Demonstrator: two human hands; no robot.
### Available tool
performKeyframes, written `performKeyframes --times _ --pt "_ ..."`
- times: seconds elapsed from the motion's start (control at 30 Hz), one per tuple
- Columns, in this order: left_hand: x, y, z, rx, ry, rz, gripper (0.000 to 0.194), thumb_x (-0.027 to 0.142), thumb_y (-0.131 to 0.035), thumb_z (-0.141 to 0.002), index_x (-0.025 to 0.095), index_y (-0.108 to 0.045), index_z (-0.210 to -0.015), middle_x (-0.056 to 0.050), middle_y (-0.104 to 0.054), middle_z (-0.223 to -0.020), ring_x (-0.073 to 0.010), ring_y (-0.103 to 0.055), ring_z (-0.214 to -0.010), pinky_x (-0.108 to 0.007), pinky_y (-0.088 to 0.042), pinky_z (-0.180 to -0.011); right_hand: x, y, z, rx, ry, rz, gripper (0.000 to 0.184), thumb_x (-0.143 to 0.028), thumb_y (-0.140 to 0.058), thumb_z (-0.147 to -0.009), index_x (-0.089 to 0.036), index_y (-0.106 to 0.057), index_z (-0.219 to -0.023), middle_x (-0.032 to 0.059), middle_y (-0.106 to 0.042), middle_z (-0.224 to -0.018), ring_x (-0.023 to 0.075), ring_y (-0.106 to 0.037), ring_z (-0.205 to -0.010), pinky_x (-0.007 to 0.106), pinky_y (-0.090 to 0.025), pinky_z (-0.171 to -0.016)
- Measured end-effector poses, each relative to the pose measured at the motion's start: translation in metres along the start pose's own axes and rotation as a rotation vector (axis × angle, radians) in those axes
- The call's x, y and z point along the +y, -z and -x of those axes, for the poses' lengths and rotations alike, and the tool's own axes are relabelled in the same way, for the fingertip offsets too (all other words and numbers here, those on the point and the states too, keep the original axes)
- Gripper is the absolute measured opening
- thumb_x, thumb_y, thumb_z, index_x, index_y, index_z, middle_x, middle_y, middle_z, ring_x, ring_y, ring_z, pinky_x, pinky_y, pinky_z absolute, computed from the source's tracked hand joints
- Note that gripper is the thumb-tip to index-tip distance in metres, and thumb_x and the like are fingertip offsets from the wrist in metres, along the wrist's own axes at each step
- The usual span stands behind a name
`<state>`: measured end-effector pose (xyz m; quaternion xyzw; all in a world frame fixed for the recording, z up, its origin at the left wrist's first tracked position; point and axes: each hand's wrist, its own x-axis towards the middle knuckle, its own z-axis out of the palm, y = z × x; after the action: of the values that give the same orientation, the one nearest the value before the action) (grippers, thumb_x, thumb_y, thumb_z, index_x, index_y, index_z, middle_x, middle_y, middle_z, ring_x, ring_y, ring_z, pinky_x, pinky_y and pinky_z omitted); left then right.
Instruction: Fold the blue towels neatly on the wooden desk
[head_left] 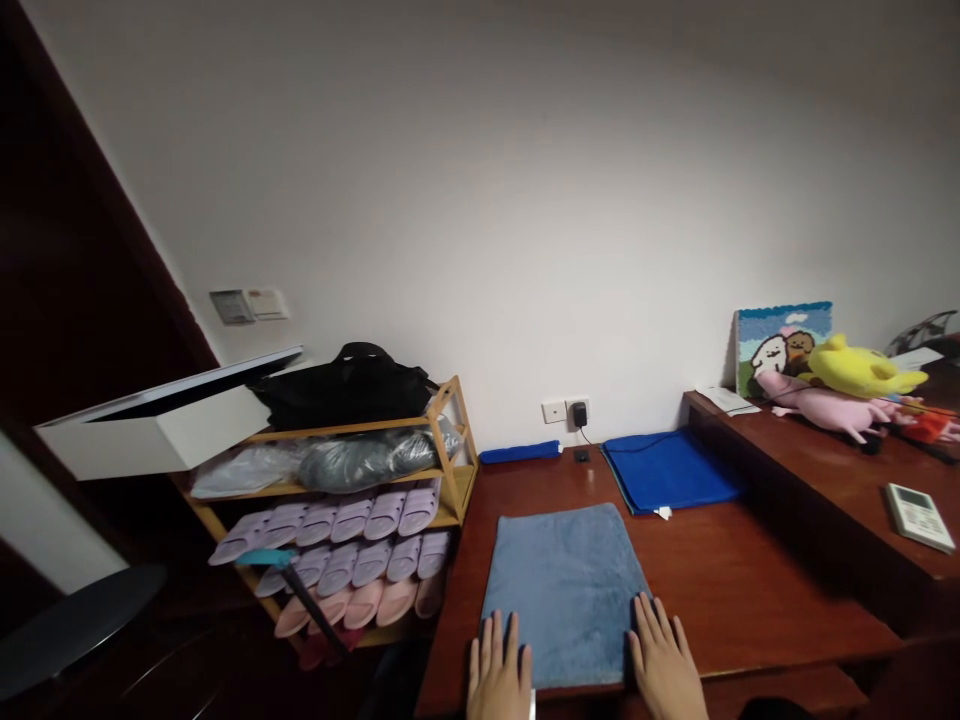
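A blue-grey plush cloth (pixel 566 575) lies flat on the reddish-brown wooden table (pixel 720 590), close to its front edge. At the cloth's near left corner rests my left hand (pixel 501 668), palm down with the fingers stretched forward. My right hand (pixel 664 655) lies at the near right edge, fingers spread, the tips touching or just beside the cloth. Neither hand grips anything. Behind the cloth are a folded bright blue cloth (pixel 671 470) with a white tag and a narrow blue strip of cloth (pixel 520 453) along the wall.
On the left stands a wooden shoe rack (pixel 454 470) with several slippers (pixel 352 518), a black bag (pixel 349 388) and a white box (pixel 172 430). Plush toys (pixel 825 400) and a white remote control (pixel 920 517) lie on the raised surface at right. A black plug (pixel 579 414) sits in the wall socket.
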<state>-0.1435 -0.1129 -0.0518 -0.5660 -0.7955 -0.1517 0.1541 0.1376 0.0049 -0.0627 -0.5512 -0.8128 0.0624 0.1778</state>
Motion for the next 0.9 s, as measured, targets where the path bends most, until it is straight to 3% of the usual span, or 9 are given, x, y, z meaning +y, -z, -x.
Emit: performKeyframes --times 0.17,0.27,0.33,0.43,0.53,0.63,0.77,0.9 --pt "0.083 0.011 -0.024 -0.074 -0.204 0.152 0.056 0.034 -0.042 -0.106 0.036 -0.037 -0.162 0.0 -0.038 -0.17 -0.029 -0.043 -0.154 -0.053 -0.042 -0.125 -0.026 0.001 -0.014 -0.002 0.023 -0.019 0.062 -0.045 -0.031 -0.104 -0.021 -0.052 -0.157 0.007 -0.042 -0.166 0.0332 -0.035 -0.157 0.061 -0.028 -0.128" --pt "0.107 -0.002 -0.026 -0.108 -0.218 0.184 0.055 0.041 -0.047 -0.105 0.038 -0.042 -0.16 0.0 -0.042 -0.168 -0.03 -0.047 -0.152 -0.052 -0.043 -0.124 -0.023 -0.008 -0.012 -0.005 0.049 -0.038 0.061 -0.043 -0.034 -0.102 -0.023 -0.053 -0.156 0.007 -0.043 -0.165 0.0339 -0.037 -0.156 0.063 -0.029 -0.127" --pt "0.099 -0.014 -0.022 -0.095 -0.142 0.152 0.054 0.043 -0.049 -0.104 0.036 -0.048 -0.157 -0.002 -0.047 -0.165 -0.0319 -0.049 -0.15 -0.054 -0.044 -0.123 -0.018 -0.012 -0.01 0.01 0.053 -0.043 0.06 -0.045 -0.035 -0.102 -0.026 -0.053 -0.156 0.0052 -0.043 -0.165 0.0337 -0.038 -0.155 0.063 -0.03 -0.126" --pt "0.063 -0.023 -0.011 -0.05 0.001 0.083 0.055 0.042 -0.048 -0.102 0.031 -0.053 -0.156 -0.005 -0.05 -0.164 -0.0335 -0.048 -0.151 -0.056 -0.042 -0.124 -0.015 -0.011 -0.007 0.014 0.044 -0.036 0.06 -0.048 -0.034 -0.103 -0.028 -0.05 -0.158 0.0028 -0.041 -0.166 0.0328 -0.035 -0.157 0.062 -0.031 -0.126" --pt "0.022 -0.019 0.0 -0.035 0.131 0.026 0.06 0.044 -0.045 -0.101 0.021 -0.054 -0.156 -0.012 -0.049 -0.164 -0.0351 -0.044 -0.153 -0.056 -0.038 -0.125 -0.017 -0.007 -0.006 -0.002 0.031 -0.027 0.062 -0.05 -0.032 -0.104 -0.026 -0.049 -0.159 0.0029 -0.04 -0.167 0.0324 -0.033 -0.158 0.061 -0.029 -0.127" --pt "-0.005 -0.013 0.007 -0.022 0.219 0.019 0.066 0.046 -0.043 -0.1 0.015 -0.05 -0.158 -0.016 -0.049 -0.164 -0.0365 -0.043 -0.153 -0.058 -0.038 -0.125 -0.014 -0.009 -0.004 -0.003 0.032 -0.041 0.063 -0.05 -0.032 -0.103 -0.024 -0.05 -0.158 0.0045 -0.043 -0.166 0.032 -0.035 -0.157 0.059 -0.029 -0.128" --pt "-0.013 -0.015 0.009 0.013 0.249 0.015 0.067 0.045 -0.04 -0.098 0.017 -0.048 -0.159 -0.014 -0.055 -0.16 -0.0338 -0.048 -0.15 -0.056 -0.041 -0.122 -0.004 -0.012 -0.005 -0.005 0.04 -0.043 0.063 -0.05 -0.031 -0.103 -0.024 -0.054 -0.156 0.0058 -0.045 -0.165 0.0325 -0.038 -0.156 0.06 -0.031 -0.127" --pt "-0.012 -0.022 0.01 0.049 0.242 -0.001 0.067 0.049 -0.038 -0.098 0.02 -0.052 -0.157 -0.011 -0.061 -0.155 -0.0329 -0.052 -0.147 -0.055 -0.043 -0.121 0.0 0.002 -0.019 -0.02 0.01 0.004 0.064 -0.049 -0.028 -0.103 -0.024 -0.057 -0.154 0.0058 -0.046 -0.164 0.0334 -0.039 -0.155 0.062 -0.03 -0.126"
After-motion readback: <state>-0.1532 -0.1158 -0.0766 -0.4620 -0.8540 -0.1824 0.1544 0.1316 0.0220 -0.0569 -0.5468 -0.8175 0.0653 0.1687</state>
